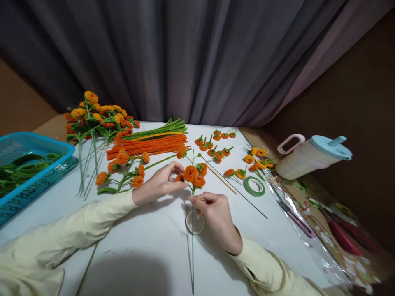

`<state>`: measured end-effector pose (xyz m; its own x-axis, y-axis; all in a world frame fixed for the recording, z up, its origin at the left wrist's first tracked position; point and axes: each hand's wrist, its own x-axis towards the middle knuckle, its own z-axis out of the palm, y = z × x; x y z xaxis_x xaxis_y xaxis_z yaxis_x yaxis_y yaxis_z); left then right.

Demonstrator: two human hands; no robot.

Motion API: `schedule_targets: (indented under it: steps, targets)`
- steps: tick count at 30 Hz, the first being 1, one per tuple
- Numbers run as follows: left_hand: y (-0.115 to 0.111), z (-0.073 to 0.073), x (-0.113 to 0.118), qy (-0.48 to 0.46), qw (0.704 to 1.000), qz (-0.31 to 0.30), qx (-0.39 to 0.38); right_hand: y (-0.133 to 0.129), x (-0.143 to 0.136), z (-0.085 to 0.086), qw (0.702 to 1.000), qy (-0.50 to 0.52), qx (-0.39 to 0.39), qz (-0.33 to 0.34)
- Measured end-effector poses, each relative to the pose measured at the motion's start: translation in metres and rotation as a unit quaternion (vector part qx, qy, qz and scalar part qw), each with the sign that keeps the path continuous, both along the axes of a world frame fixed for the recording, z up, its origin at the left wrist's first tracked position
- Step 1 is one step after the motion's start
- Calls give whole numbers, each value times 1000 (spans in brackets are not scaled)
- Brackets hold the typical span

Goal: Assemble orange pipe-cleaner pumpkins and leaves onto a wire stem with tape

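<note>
An upright spray of orange pipe-cleaner flowers point(190, 174) on a long green wire stem point(193, 255) stands in front of me. My right hand point(212, 209) pinches that stem just below the blooms, between thumb and forefinger. From the left, my left hand point(163, 179) curls its thumb and fingers around a small orange flower point(179, 178) at the side of the spray; the exact contact is partly hidden. Under my right hand lies a roll of tape point(195, 226) on the white table, partly covered by the fingers and crossed by the stem.
Left are a blue basket point(69, 154) of green leaves and finished flower bunches point(101, 113). Orange pipe cleaners point(148, 146) lie behind, beside another spray point(123, 172). Right are loose flower heads point(217, 154), a wooden stick point(222, 179), green tape point(254, 186), scissors point(298, 222) and a tumbler point(311, 158).
</note>
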<state>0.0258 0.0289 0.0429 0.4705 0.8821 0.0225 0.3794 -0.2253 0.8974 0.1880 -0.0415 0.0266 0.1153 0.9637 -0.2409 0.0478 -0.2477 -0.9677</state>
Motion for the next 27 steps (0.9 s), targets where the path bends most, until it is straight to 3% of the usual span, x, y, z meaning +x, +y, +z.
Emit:
schedule_targets:
  steps: [2, 4, 6, 7, 11, 17, 22, 27]
  targets:
    - [-7, 4, -1, 123, 970, 52, 204, 0, -1, -2, 1000, -3, 0, -5]
    - [-20, 6, -1, 208, 895, 76, 387, 0, -2, -3, 1000, -8, 5, -12]
    - [-33, 6, 0, 232, 835, 60, 495, -1, -3, -4, 1000, -13, 13, -17]
    - [-39, 5, 1, 234, 825, 44, 513, -1, -3, -4, 1000, -14, 17, -17]
    - [-49, -8, 6, 245, 831, 10, 500, -4, -5, -5, 999, -23, 27, -6]
    - [-46, -25, 9, 226, 851, -1, 473, -7, -6, -9, 996, -70, 61, -5]
    - [-48, -27, 9, 186, 867, -24, 461, -9, -7, -14, 993, -92, 76, 8]
    - [-48, -28, 10, 159, 903, -49, 397, -10, -9, -13, 993, -86, 74, 14]
